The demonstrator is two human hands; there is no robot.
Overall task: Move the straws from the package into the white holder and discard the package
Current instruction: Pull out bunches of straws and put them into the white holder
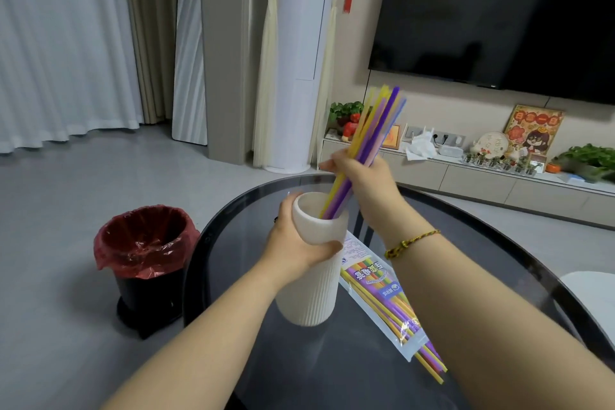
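L hand (296, 240) grips white ribbed holder (312, 280), tilted | R hand (361, 176) grips straw bunch (369, 133), tips in holder mouth | package (382, 296) w/ more straws under R forearm | tip: steady holder, release gently.

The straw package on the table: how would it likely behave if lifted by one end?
Probably floppy and light: the package is thin clear film. Loose straws poke from its open end, so they may slide out if tilted.
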